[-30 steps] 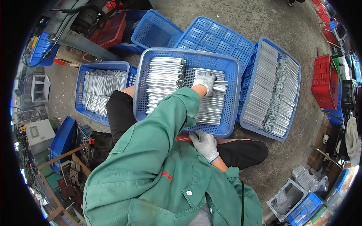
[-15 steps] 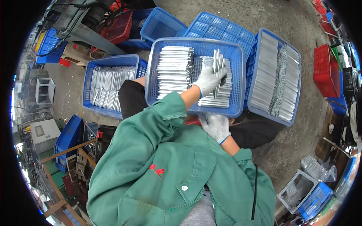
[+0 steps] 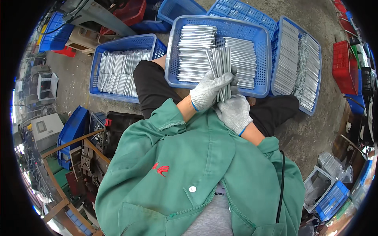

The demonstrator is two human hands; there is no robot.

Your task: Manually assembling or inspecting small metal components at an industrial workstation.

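Note:
A bundle of silvery metal rods [image 3: 221,59] is held upright, slightly fanned at the top, in front of the near edge of the middle blue basket [image 3: 173,47]. My gloved left hand [image 3: 208,90] is closed around its lower half, thumb across the front. My gloved right hand [image 3: 235,113] is closed at the bundle's lower end; some of its fingers are hidden. Behind the bundle, the basket holds a left stack of rods [image 3: 197,43] and a right stack of rods [image 3: 245,59], laid crosswise.
A blue basket of rods [image 3: 94,84] stands left, and another blue basket [image 3: 317,78] with rods stands right. Beyond the middle basket lie more blue baskets [image 3: 240,10]. A red crate [image 3: 344,65] is at far right. My legs flank the middle basket.
My left hand has drawn the rods out of the basket toward my body. My right hand has come up from my lap to their lower end. The view has shifted.

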